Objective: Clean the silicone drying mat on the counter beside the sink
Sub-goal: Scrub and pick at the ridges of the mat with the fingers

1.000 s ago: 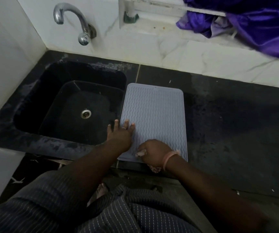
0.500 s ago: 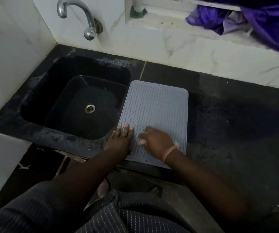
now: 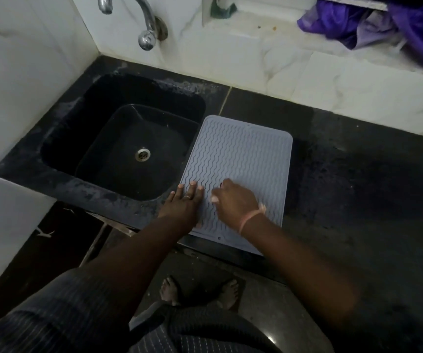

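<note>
While I look down through the head camera, I see the grey rectangular silicone drying mat with wavy ridges (image 3: 241, 159) lying flat on the black stone bench (image 3: 358, 179), just beside the right rim of the black square sink (image 3: 118, 138). Its near short edge reaches the front edge of the bench. The left hand (image 3: 183, 203) lies flat on the near left corner of the mat, its fingers (image 3: 192, 187) straight and close together, pressing down and holding nothing; a thin ring sits on one finger. The right hand (image 3: 233, 203) is on the mat just beside the left one, its fingers curled under the palm. Something pale shows at its fingertips, but I cannot tell what it is, and I cannot tell if the hand really grips it. A pink band (image 3: 250, 219) goes around the right wrist. A chrome curved tap (image 3: 144, 24) comes out of the white marble wall (image 3: 243, 62) above the sink. A purple shiny cloth (image 3: 383, 26) lies on the white ledge at the far right. Two feet stand on the dark floor below the bench
</note>
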`<action>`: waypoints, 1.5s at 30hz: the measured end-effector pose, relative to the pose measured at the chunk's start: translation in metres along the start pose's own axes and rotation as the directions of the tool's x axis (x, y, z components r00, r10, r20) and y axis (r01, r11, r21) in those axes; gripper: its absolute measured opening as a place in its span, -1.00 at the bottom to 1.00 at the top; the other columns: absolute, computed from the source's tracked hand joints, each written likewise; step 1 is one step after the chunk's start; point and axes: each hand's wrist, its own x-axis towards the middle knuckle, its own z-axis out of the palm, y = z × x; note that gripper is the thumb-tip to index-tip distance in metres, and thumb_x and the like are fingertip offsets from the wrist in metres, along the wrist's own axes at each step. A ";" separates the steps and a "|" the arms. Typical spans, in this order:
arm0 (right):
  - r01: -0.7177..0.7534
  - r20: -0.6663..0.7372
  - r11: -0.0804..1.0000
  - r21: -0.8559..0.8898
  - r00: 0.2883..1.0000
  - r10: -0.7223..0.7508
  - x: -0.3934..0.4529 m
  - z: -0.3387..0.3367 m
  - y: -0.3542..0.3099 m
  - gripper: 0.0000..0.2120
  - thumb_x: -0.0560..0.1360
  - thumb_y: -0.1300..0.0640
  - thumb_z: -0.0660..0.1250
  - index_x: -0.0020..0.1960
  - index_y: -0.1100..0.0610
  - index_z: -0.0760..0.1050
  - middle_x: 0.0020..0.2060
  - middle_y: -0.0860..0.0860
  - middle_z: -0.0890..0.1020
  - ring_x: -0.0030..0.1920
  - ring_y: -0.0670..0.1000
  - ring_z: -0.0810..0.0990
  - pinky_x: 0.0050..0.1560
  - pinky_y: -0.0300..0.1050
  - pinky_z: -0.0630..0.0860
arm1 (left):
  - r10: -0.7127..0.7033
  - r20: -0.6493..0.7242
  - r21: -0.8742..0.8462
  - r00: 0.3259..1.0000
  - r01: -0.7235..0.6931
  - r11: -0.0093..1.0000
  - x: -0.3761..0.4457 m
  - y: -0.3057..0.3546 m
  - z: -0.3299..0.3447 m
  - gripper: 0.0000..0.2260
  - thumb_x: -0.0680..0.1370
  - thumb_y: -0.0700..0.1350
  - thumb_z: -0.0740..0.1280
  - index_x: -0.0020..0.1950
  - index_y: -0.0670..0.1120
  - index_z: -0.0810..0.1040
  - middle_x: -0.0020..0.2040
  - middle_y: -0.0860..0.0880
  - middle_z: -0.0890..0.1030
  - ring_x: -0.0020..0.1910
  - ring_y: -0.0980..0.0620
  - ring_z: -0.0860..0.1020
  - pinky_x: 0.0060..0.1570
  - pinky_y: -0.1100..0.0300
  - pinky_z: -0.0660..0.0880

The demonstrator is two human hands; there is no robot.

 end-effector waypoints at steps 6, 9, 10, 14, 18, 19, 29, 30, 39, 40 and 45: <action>0.006 0.058 0.996 0.091 0.998 -0.011 -0.060 0.021 -0.036 -0.83 0.58 0.08 0.32 0.15 -0.02 0.58 0.02 0.01 0.53 -0.06 0.03 0.58 -0.13 -0.03 0.58 | 0.022 0.011 0.001 1.000 -0.022 1.000 -0.003 -0.003 0.001 -0.15 0.64 0.00 0.33 0.67 0.00 -0.26 0.67 -0.09 -0.25 0.64 -0.24 -0.20 0.59 -0.11 -0.10; -0.006 0.034 0.998 0.066 0.999 0.004 -0.038 0.012 -0.019 -0.84 0.57 0.05 0.31 0.12 -0.08 0.59 0.00 -0.02 0.51 -0.05 0.01 0.56 -0.14 -0.08 0.50 | 0.049 -0.002 0.015 0.999 -0.049 0.999 -0.003 -0.004 -0.002 -0.21 0.68 -0.02 0.26 0.67 -0.03 -0.27 0.67 -0.11 -0.26 0.64 -0.25 -0.20 0.60 -0.10 -0.09; -0.025 0.010 0.999 0.044 1.000 0.024 -0.025 0.010 -0.010 -0.83 0.56 0.05 0.31 0.13 -0.06 0.59 0.01 -0.01 0.52 -0.05 0.03 0.56 -0.13 -0.08 0.50 | 0.055 -0.005 0.020 0.998 -0.055 0.998 -0.004 -0.004 -0.002 -0.22 0.68 -0.02 0.24 0.67 -0.03 -0.27 0.67 -0.11 -0.26 0.64 -0.25 -0.20 0.61 -0.10 -0.10; -0.166 -0.045 0.986 -0.003 0.985 0.166 0.025 0.005 0.012 -0.72 0.57 0.12 0.30 0.26 0.06 0.59 0.09 0.09 0.54 0.02 0.13 0.60 -0.07 -0.01 0.57 | 0.052 0.013 0.026 0.999 -0.053 0.998 -0.003 -0.006 0.000 -0.17 0.66 0.01 0.28 0.66 -0.02 -0.30 0.67 -0.12 -0.27 0.64 -0.25 -0.21 0.60 -0.12 -0.12; -0.282 -0.070 0.960 -0.003 0.957 0.281 0.038 0.013 0.007 -0.66 0.56 0.16 0.32 0.33 0.08 0.56 0.19 0.13 0.52 0.07 0.17 0.60 -0.03 0.03 0.59 | 0.053 0.011 0.019 0.999 -0.054 0.998 0.001 -0.007 0.000 -0.07 0.61 0.06 0.36 0.66 -0.01 -0.31 0.67 -0.11 -0.28 0.64 -0.25 -0.23 0.60 -0.14 -0.13; -0.291 -0.084 0.957 0.007 0.953 0.291 0.033 0.016 0.001 -0.68 0.56 0.16 0.32 0.31 0.10 0.57 0.18 0.13 0.53 0.05 0.17 0.60 -0.06 0.03 0.59 | 0.053 0.018 0.013 0.998 -0.054 0.998 0.001 -0.006 0.000 -0.06 0.61 0.08 0.37 0.66 -0.01 -0.32 0.66 -0.10 -0.28 0.63 -0.24 -0.24 0.60 -0.14 -0.12; -0.208 -0.027 0.971 0.121 0.977 0.212 -0.077 0.042 -0.060 -0.77 0.56 0.05 0.25 0.18 -0.02 0.57 0.05 0.01 0.53 -0.11 0.06 0.59 -0.22 0.00 0.57 | 0.081 -0.008 0.018 0.997 -0.080 0.997 0.001 -0.010 0.006 -0.21 0.68 0.08 0.22 0.67 -0.05 -0.29 0.67 -0.12 -0.25 0.63 -0.28 -0.22 0.60 -0.17 -0.10; -0.204 -0.030 0.972 0.119 0.978 0.209 -0.074 0.042 -0.055 -0.76 0.56 0.06 0.26 0.19 -0.02 0.57 0.06 0.01 0.54 -0.10 0.05 0.59 -0.20 0.00 0.57 | 0.083 -0.008 0.022 0.996 -0.083 0.996 0.002 -0.009 0.005 -0.22 0.68 0.05 0.21 0.67 -0.05 -0.29 0.67 -0.12 -0.26 0.63 -0.28 -0.22 0.60 -0.17 -0.11; -0.192 -0.055 0.981 -0.003 0.980 0.192 0.010 0.001 0.036 -0.72 0.53 0.21 0.33 0.22 0.07 0.62 0.04 0.09 0.57 -0.02 0.12 0.60 -0.08 0.02 0.59 | 0.073 0.000 0.029 0.997 -0.073 0.997 -0.004 -0.005 -0.002 -0.19 0.67 0.05 0.25 0.66 -0.01 -0.29 0.67 -0.12 -0.26 0.63 -0.25 -0.22 0.60 -0.18 -0.14; -0.184 -0.041 0.983 -0.018 0.982 0.183 0.022 -0.005 0.044 -0.73 0.54 0.21 0.33 0.22 0.08 0.62 0.05 0.10 0.56 0.00 0.14 0.60 -0.06 0.04 0.59 | 0.063 0.002 0.036 0.998 -0.063 0.997 -0.004 -0.004 -0.004 -0.19 0.67 0.05 0.25 0.67 -0.01 -0.29 0.67 -0.12 -0.25 0.64 -0.26 -0.22 0.60 -0.18 -0.13; -0.154 -0.017 0.985 -0.083 0.988 0.154 0.052 -0.012 0.057 -0.66 0.55 0.20 0.34 0.32 0.07 0.58 0.13 0.13 0.54 0.07 0.16 0.58 0.03 0.06 0.59 | 0.000 0.009 0.044 1.000 -0.001 0.999 -0.002 0.007 -0.012 -0.15 0.63 0.07 0.32 0.67 0.00 -0.25 0.68 -0.12 -0.21 0.64 -0.25 -0.16 0.60 -0.20 -0.09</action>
